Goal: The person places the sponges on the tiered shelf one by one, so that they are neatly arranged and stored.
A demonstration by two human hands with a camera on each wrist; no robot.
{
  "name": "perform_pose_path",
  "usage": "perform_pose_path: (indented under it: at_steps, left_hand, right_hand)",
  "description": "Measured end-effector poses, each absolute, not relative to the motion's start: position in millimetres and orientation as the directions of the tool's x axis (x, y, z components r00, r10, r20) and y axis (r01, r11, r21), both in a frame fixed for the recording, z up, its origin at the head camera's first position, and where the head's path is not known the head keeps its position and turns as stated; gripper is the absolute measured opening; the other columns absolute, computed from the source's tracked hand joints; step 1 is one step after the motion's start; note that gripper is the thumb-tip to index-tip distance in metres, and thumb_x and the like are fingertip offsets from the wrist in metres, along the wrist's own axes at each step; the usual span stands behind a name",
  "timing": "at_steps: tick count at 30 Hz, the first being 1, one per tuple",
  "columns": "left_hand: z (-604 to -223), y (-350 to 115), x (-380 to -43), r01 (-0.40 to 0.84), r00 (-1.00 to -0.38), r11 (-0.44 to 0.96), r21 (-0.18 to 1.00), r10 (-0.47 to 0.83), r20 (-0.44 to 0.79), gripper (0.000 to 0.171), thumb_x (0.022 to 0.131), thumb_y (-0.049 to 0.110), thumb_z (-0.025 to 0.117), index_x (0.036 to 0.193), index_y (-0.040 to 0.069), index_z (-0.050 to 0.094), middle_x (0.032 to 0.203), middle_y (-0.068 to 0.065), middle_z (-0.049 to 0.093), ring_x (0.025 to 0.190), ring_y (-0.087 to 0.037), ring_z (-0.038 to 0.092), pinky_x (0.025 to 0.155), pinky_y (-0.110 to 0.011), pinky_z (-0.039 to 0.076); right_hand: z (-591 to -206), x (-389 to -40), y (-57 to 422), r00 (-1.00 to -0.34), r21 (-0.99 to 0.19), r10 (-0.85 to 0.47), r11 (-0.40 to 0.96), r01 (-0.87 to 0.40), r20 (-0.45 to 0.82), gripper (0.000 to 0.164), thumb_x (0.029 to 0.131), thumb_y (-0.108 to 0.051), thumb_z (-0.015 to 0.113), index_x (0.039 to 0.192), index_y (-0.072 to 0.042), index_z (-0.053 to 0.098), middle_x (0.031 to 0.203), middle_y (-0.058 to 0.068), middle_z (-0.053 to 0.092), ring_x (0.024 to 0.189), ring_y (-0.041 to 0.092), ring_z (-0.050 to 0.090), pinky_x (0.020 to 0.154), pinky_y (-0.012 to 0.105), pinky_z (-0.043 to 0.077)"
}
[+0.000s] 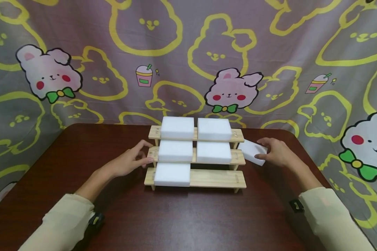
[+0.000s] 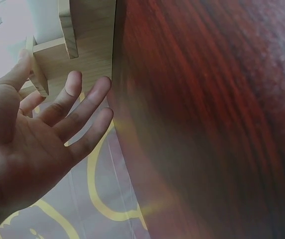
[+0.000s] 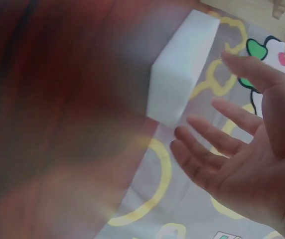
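A three-tier wooden display rack (image 1: 218, 178) stands on the table. White foam-like blocks sit on it: two on the top tier, including one at the left (image 1: 177, 128), two on the middle tier, and one on the bottom tier's left half (image 1: 172, 175). My left hand (image 1: 128, 160) pinches the left end of the middle tier between thumb and index finger; its other fingers (image 2: 90, 104) spread loosely. To the rack's right, another white block (image 1: 252, 152) lies on the table, turned at an angle. My right hand (image 1: 278, 151) is around its right side, fingers (image 3: 202, 152) loosely extended, fingertips close to the block.
The dark reddish-brown wooden table (image 1: 188, 219) extends in front of the rack and to both sides. Behind it hangs a grey-pink curtain (image 1: 176, 69) with yellow outlines and rabbit faces, close to the table's back edge. The bottom tier's right half is bare wood.
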State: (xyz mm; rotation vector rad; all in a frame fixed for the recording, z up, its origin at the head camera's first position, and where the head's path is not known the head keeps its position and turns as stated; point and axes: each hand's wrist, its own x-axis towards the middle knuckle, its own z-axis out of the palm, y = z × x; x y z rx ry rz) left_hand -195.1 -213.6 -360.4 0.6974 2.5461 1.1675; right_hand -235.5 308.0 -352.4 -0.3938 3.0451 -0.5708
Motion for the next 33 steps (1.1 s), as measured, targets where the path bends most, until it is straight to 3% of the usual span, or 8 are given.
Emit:
perform_pose_path:
  at_steps: [5,9,19,33]
  left_hand:
    - [-359.8,-213.7,-195.4,0.325,-0.851,0.562,0.760,0.525,-0.024,0.049,0.106,0.026,0.062,0.143,0.006,0.035,0.084,-0.011,0.067,0.079,-0.027,0.063,0.074,-0.038,0.047]
    - [-359.5,-213.4,-195.7,0.329,-0.849,0.560,0.761,0.527,-0.020,0.049,0.106,0.025,0.063,0.142,0.006,0.035,0.084,-0.012,0.068,0.080,-0.028,0.064,0.074,-0.038,0.047]
    - [-359.1,-213.8,-195.0,0.321,-0.850,0.560,0.764,0.526,-0.029,0.049,0.106,0.026,0.062,0.143,0.007,0.035,0.086,-0.012,0.068,0.081,-0.028,0.065,0.075,-0.039,0.048]
    - [-357.8,-213.6,-194.0,0.321,-0.851,0.561,0.763,0.525,-0.029,0.049,0.107,0.025,0.062,0.142,0.006,0.035,0.086,-0.012,0.068,0.082,-0.028,0.066,0.076,-0.039,0.047]
  right_hand:
    - [-358.8,-234.9,314.3,-0.964,-0.346,-0.267,0.905,-0.246,-0.013,0.067,0.078,-0.025,0.092,0.127,0.010,0.062,0.106,0.025,0.065,0.090,0.036,0.059,0.075,0.046,0.047]
    - [-362.0,-235.8,318.5,-0.962,-0.334,-0.271,0.910,-0.246,-0.028,0.067,0.075,-0.023,0.093,0.126,0.008,0.062,0.105,0.026,0.062,0.090,0.037,0.057,0.076,0.048,0.049]
    - [-368.4,-238.5,323.0,-0.963,-0.361,-0.265,0.903,-0.232,-0.044,0.065,0.074,-0.014,0.093,0.127,0.003,0.060,0.120,0.033,0.061,0.100,0.043,0.058,0.083,0.057,0.050]
    - [-363.5,-236.1,321.8,-0.964,-0.352,-0.264,0.907,-0.233,-0.041,0.064,0.074,-0.010,0.092,0.128,0.003,0.059,0.117,0.031,0.062,0.098,0.041,0.058,0.082,0.056,0.050]
